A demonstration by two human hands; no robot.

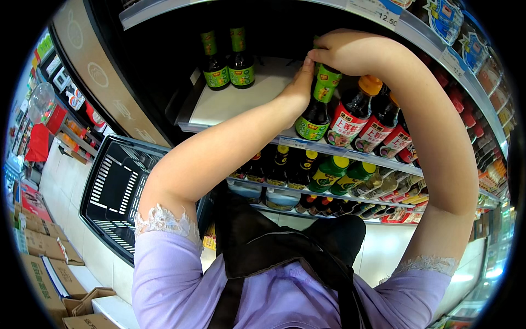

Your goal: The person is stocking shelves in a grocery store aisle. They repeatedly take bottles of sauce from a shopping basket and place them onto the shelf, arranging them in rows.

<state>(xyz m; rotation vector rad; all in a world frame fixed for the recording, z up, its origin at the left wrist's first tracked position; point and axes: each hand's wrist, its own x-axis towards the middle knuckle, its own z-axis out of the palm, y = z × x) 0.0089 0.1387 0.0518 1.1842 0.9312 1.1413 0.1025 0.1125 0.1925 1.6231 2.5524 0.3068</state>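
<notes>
Both my hands are at the upper part of a dark sauce bottle with green labels (314, 125), which stands at the front edge of a store shelf (230, 105). My left hand (302, 88) lies upright along the bottle's left side, its fingertips meeting my other hand. My right hand (339, 51) is bent over the bottle's top; its fingers are partly hidden, so its hold is unclear. Two similar green-labelled bottles (241, 68) stand further left and back. Right of my hands stand several red-labelled sauce bottles (348, 119), one with an orange cap.
Lower shelves hold green bottles with yellow caps (331, 172) and large jugs (283, 198). A black shopping basket (113, 181) is at my left, near a shelf end panel (102, 74). Cardboard boxes (45, 263) lie at the far left. A shelf edge (415, 31) with price tags arches overhead.
</notes>
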